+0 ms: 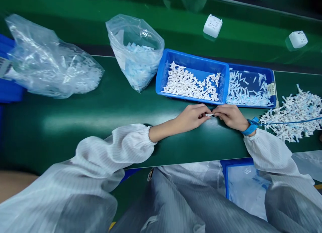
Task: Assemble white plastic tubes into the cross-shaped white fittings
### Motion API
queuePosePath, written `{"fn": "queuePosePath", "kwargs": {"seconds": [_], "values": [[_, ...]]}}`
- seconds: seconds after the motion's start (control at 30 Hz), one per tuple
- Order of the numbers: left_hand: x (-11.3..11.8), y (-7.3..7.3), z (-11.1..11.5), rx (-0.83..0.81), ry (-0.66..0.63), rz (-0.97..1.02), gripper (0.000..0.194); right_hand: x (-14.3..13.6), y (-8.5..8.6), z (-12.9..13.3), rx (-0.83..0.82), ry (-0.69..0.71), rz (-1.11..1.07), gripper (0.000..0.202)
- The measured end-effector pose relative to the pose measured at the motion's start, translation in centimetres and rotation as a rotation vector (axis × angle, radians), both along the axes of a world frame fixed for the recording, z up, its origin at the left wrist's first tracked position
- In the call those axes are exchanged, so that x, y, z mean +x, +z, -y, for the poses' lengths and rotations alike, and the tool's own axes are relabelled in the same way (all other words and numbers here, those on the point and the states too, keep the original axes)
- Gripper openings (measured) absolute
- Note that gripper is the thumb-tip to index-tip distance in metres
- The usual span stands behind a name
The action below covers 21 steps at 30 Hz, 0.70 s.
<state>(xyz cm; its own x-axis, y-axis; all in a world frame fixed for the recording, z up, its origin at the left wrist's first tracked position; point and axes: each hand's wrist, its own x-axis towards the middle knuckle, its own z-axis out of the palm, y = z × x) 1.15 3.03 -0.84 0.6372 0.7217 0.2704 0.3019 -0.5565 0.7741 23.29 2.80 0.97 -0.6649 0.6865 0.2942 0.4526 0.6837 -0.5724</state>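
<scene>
My left hand pinches a small white plastic part between thumb and fingers, just in front of the blue bins. Closed at the other end of that part is my right hand, its fingertips almost meeting the left ones. Whether it also holds a second small piece is hidden. A blue bin of small white cone-like parts stands right behind my hands. Beside it, a shallower blue tray holds slim pale-blue and white pieces.
Right of my wrist strap, a pile of white and pale-blue pieces lies on the green table, crossed by the strap's cord. Clear bags of pieces stand left. White adapter-like blocks sit on the green surface behind.
</scene>
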Motion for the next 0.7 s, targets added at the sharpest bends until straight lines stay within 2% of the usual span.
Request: {"fn": "queuePosePath", "kwargs": {"seconds": [0.3, 0.53, 0.7], "values": [[0.01, 0.29, 0.33, 0.028, -0.039, 0.026, 0.019, -0.13, 0.19, 0.06, -0.007, 0.029, 0.005, 0.021], [0.04, 0.54, 0.45, -0.031, -0.038, 0.021, 0.018, 0.00, 0.38, 0.18, -0.054, 0.051, 0.021, 0.025], [-0.06, 0.43, 0.50, 0.004, -0.065, 0.053, 0.015, 0.04, 0.64, 0.34, -0.075, 0.077, 0.021, 0.025]]}}
